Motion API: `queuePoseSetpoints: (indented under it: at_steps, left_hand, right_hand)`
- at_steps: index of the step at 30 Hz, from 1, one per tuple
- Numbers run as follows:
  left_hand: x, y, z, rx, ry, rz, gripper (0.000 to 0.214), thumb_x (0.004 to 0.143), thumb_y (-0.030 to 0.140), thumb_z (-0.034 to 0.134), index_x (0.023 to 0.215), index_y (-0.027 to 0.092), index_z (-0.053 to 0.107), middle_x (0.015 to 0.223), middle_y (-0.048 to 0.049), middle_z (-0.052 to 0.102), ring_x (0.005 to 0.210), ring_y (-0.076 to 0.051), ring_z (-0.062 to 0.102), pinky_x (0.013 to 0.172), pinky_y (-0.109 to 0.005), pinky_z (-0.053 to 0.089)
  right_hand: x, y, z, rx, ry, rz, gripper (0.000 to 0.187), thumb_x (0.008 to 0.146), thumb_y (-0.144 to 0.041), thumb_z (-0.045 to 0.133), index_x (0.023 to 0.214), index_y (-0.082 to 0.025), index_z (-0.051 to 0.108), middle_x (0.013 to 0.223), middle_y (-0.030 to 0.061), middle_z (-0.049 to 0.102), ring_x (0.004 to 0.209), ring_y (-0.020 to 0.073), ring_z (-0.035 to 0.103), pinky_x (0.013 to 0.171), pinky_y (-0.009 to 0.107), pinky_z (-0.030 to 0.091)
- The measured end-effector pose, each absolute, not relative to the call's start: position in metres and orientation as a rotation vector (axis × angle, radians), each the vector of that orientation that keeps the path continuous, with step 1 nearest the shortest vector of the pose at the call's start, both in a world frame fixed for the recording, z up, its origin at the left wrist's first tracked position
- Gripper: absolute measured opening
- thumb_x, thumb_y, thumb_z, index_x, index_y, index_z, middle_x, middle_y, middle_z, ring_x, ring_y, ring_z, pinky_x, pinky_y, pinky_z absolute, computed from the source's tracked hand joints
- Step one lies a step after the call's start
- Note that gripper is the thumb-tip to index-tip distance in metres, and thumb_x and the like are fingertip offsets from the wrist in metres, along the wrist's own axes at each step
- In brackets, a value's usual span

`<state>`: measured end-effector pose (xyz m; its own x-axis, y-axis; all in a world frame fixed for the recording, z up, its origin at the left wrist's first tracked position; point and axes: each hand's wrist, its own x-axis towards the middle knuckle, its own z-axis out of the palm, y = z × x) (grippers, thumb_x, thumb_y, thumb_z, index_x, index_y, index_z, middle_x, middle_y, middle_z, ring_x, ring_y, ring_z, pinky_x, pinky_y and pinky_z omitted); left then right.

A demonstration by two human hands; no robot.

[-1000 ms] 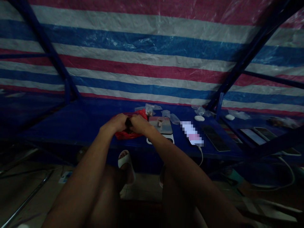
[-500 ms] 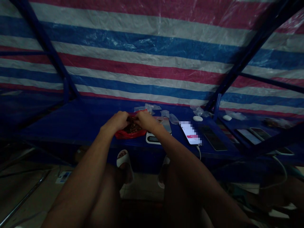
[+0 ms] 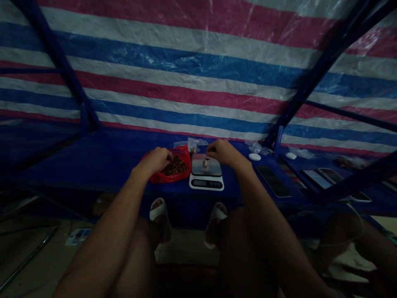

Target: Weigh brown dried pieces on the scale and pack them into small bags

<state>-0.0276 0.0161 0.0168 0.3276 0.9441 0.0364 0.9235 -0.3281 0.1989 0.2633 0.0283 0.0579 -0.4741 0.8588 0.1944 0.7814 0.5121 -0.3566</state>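
A red plastic bag [image 3: 165, 179] lies open on the blue table, holding many small brown bean-like pieces [image 3: 176, 166]. My left hand [image 3: 160, 157] rests over its left side, fingers curled together above the pieces; what they grip is hidden. Just right of the bag is a white kitchen scale [image 3: 194, 187] with a dark display and a metal plate. On that plate stands a small clear cup [image 3: 206, 162], with something dark near its rim. My right hand [image 3: 221, 150] is at the cup's upper right, fingertips pinched together; whatever they hold is too small to make out.
Clear plastic bags [image 3: 192, 143] lie behind the scale. To the right are a white oval object [image 3: 254, 157], a dark phone [image 3: 273, 181], another white oval [image 3: 290, 155] and more phones [image 3: 319, 179]. Blue metal posts [image 3: 74, 89] stand before a striped sheet [image 3: 186, 66].
My right hand has gone from the red bag to the cup on the scale, uncovering scale and bag contents. My left hand stays at the bag. The lit phone is out of sight behind my right arm.
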Motion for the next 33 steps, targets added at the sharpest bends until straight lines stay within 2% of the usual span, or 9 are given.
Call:
queuePoseSetpoints:
  at_steps: [7,12,17,20,23,27,31,33]
  left_hand:
    - [-0.026,0.018,0.017,2.401,1.723,0.273,0.029,0.087,0.010,0.068,0.106,0.024,0.084,0.111,-0.0048,0.083,0.100,-0.022,0.077,0.085,-0.025,0.054]
    - [-0.019,0.011,0.025,2.375,1.664,0.446,0.022,0.093,0.020,0.067,0.107,0.022,0.084,0.112,-0.0057,0.083,0.100,-0.023,0.077,0.086,-0.028,0.055]
    - [-0.003,0.007,0.038,2.409,1.570,0.675,0.021,0.095,0.022,0.066,0.106,0.021,0.084,0.112,-0.0054,0.083,0.101,-0.024,0.077,0.095,-0.030,0.055]
    - [0.014,0.008,0.041,2.447,1.500,0.764,0.022,0.095,0.021,0.066,0.108,0.021,0.084,0.113,-0.0060,0.082,0.104,-0.025,0.077,0.096,-0.031,0.055]
    - [0.034,0.012,0.039,2.477,1.394,0.792,0.024,0.095,0.018,0.065,0.109,0.020,0.083,0.113,-0.0064,0.083,0.106,-0.024,0.077,0.096,-0.032,0.055]
    - [0.059,0.020,0.037,2.514,1.313,0.789,0.027,0.094,0.012,0.062,0.110,0.020,0.082,0.113,-0.0069,0.082,0.106,-0.024,0.076,0.097,-0.034,0.056]
    - [0.078,0.026,0.036,2.555,1.273,0.735,0.029,0.092,0.008,0.063,0.108,0.021,0.083,0.111,-0.0077,0.082,0.104,-0.024,0.076,0.096,-0.035,0.056]
    - [0.085,0.030,0.034,2.573,1.250,0.685,0.028,0.091,0.008,0.063,0.105,0.021,0.084,0.107,-0.0077,0.083,0.101,-0.025,0.077,0.094,-0.035,0.055]
  right_hand:
    - [0.264,0.029,0.056,-1.412,-2.477,0.315,0.015,0.088,-0.009,0.074,0.092,-0.017,0.086,0.094,0.0128,0.083,0.084,0.0256,0.076,0.080,0.032,0.051]
    - [0.265,0.033,0.054,-1.384,-2.504,0.291,0.016,0.088,-0.012,0.077,0.100,-0.017,0.085,0.101,0.0128,0.083,0.089,0.0264,0.076,0.080,0.033,0.052]
    - [0.263,0.035,0.052,-1.375,-2.430,0.296,0.024,0.084,-0.009,0.079,0.107,-0.016,0.082,0.104,0.0124,0.082,0.093,0.0248,0.076,0.080,0.031,0.053]
    - [0.262,0.034,0.052,-1.370,-2.389,0.338,0.021,0.084,-0.012,0.080,0.104,-0.015,0.081,0.100,0.0113,0.082,0.090,0.0240,0.076,0.080,0.030,0.054]
    - [0.265,0.033,0.051,-1.314,-2.369,0.378,0.016,0.089,-0.014,0.075,0.104,-0.014,0.080,0.103,0.0114,0.082,0.093,0.0239,0.076,0.084,0.030,0.054]
    - [0.273,0.035,0.049,-1.224,-2.213,0.356,0.026,0.097,-0.010,0.059,0.117,-0.013,0.075,0.116,0.0140,0.079,0.102,0.0224,0.075,0.092,0.031,0.055]
    - [0.280,0.038,0.045,-1.230,-1.995,0.537,0.033,0.098,-0.005,0.050,0.123,-0.008,0.070,0.114,0.0170,0.078,0.085,0.0191,0.077,0.077,0.029,0.058]
    - [0.283,0.040,0.042,-1.236,-1.945,0.607,0.034,0.096,-0.004,0.049,0.121,-0.008,0.071,0.110,0.0161,0.079,0.081,0.0184,0.077,0.075,0.029,0.058]
